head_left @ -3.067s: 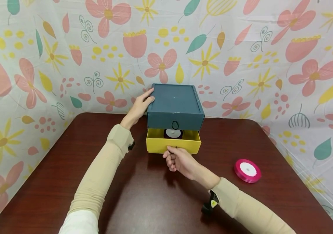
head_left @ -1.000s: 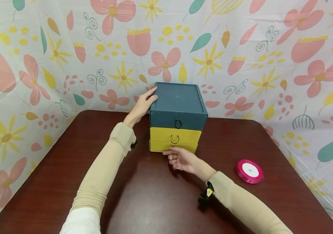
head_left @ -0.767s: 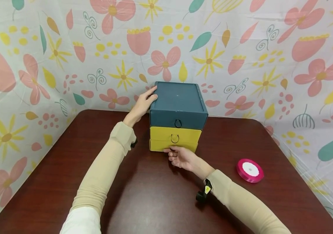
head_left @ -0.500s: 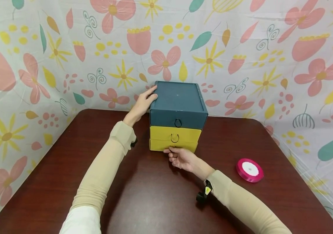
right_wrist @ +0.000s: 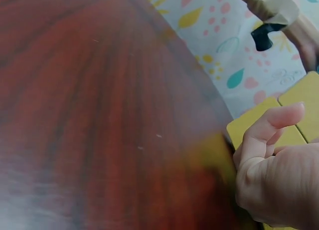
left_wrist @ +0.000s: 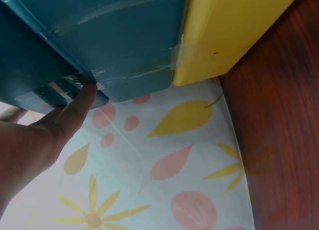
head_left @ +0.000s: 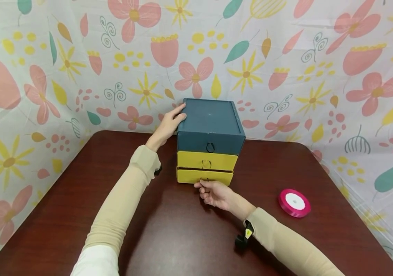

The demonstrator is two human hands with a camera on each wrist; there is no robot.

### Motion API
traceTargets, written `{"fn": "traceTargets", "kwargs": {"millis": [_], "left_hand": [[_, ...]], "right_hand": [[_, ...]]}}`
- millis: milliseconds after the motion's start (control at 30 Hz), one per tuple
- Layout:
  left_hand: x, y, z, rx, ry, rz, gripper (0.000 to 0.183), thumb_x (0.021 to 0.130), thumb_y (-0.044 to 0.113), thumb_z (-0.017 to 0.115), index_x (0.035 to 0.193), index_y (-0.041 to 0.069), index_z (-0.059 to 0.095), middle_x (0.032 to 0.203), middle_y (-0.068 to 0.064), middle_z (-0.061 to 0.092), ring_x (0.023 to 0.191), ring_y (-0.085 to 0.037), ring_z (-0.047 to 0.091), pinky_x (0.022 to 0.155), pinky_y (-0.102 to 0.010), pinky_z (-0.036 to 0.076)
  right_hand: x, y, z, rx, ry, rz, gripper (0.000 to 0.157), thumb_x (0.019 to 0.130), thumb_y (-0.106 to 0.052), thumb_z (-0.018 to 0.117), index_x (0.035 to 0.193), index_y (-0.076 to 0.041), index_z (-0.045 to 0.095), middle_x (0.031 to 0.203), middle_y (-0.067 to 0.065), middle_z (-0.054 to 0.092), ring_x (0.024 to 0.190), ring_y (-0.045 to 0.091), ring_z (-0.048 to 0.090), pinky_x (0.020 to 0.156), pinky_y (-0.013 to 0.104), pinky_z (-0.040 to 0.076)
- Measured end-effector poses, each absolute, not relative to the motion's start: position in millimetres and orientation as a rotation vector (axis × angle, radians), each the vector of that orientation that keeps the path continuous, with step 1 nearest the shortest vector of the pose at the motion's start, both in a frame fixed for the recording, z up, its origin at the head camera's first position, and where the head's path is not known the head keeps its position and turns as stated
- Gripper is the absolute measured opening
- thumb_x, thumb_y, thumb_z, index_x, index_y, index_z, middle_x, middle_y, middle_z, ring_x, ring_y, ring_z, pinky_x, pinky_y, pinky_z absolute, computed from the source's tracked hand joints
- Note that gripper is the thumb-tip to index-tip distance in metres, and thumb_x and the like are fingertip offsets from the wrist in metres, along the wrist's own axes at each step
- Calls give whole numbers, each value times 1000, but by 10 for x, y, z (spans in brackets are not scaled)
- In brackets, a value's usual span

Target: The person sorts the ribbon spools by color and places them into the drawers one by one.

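A drawer box stands at the back of the table, with a blue upper part (head_left: 212,117) and two yellow drawers below it. My left hand (head_left: 168,124) rests on the blue top's left edge, thumb on the side, as the left wrist view also shows. The upper yellow drawer (head_left: 189,160) sits flush under the blue one, its black loop hanging free. Slightly pulled out is the lower yellow drawer (head_left: 187,176), leaving a thin dark gap above its front. My right hand (head_left: 218,194) pinches this drawer's black loop between thumb and finger; the fingers partly hide it.
A pink ribbon spool (head_left: 294,202) with a white centre lies on the brown table (head_left: 169,230) to the right. Flowered cloth (head_left: 272,69) hangs behind and along both sides. The blue drawer has its own black loop (head_left: 210,147).
A yellow drawer holding a dark spool with a white centre stood out, then went in. The right hand moved to the lower loop. Since half a second ago, the lower drawer has come slightly forward.
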State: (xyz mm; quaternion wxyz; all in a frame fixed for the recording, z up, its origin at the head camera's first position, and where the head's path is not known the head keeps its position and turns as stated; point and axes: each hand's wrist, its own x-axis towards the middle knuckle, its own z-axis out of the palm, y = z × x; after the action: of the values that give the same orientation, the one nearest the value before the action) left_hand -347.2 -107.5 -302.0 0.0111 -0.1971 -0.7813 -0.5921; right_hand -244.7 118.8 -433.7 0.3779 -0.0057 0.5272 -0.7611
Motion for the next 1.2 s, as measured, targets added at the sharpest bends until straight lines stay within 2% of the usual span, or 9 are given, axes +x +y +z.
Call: {"fn": "traceTargets", "kwargs": {"millis": [567, 800, 1200], "left_hand": [[-3483, -1085, -3020, -607, -2437, -1865, 54, 104, 34, 42, 154, 25, 26, 163, 1, 17, 148, -22, 23, 118, -45, 25], [-3374, -1079, -2909, -636, -2451, -1891, 55, 104, 26, 41, 156, 17, 22, 163, -4, 14, 149, -25, 20, 119, -45, 24], [-3247, -1070, -2820, -626, -2453, -1898, 56, 104, 23, 42, 155, 15, 23, 163, -6, 15, 148, -25, 22, 118, -45, 25]], "right_hand": [[-2225, 1203, -4357, -92, 1402, -1888, 29, 106, -22, 38, 101, -9, 64, 66, -7, 56, 56, 3, 44, 47, 14, 35], [-2265, 1169, -4365, -94, 1406, -1904, 33, 105, -26, 40, 96, -10, 67, 66, -7, 55, 56, 4, 43, 46, 14, 35], [-2120, 1162, -4355, -73, 1471, -1881, 32, 105, -28, 42, 89, -9, 64, 63, -7, 54, 53, 5, 44, 45, 16, 33]]}}
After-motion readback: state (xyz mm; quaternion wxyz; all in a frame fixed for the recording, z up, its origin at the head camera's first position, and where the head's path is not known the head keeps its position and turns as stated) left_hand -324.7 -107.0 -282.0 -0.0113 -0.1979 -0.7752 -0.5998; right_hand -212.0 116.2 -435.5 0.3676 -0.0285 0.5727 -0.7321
